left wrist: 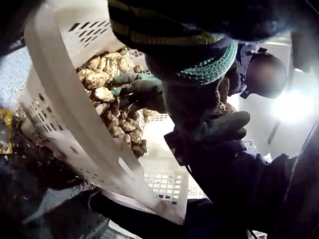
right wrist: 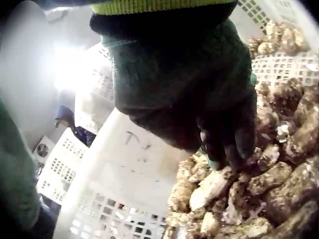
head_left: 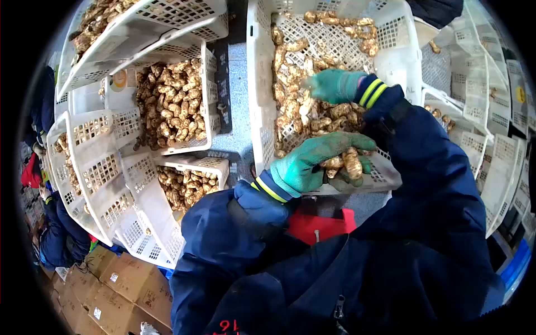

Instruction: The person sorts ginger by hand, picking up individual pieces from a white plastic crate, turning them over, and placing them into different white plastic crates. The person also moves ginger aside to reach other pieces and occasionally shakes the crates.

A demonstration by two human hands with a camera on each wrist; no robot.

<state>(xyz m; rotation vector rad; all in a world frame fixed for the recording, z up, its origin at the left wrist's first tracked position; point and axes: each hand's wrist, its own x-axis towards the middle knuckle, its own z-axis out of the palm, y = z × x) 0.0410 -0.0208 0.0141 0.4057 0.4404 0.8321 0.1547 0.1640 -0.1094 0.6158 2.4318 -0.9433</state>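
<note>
Several brown, knobbly tubers (head_left: pixel 352 163) lie in my green-gloved left hand (head_left: pixel 312 159), its fingers curled round them over the near side of a white crate (head_left: pixel 258 84). In the left wrist view this hand (left wrist: pixel 192 107) is dark, with part of the tubers (left wrist: pixel 223 107) showing. My gloved right hand (head_left: pixel 335 86), blurred, is over the heap of tubers (head_left: pixel 296 109) inside that crate. Its fingers (right wrist: pixel 234 144) point down and reach the top of the heap (right wrist: pixel 212 189) in the right wrist view; no tuber shows between them.
At the left stand white crates of tubers (head_left: pixel 176 103), some stacked or tilted. More white crates (head_left: pixel 466 72) line the right side. Cardboard boxes (head_left: pixel 125 279) are at the lower left, near another person in dark clothing (head_left: pixel 61 229).
</note>
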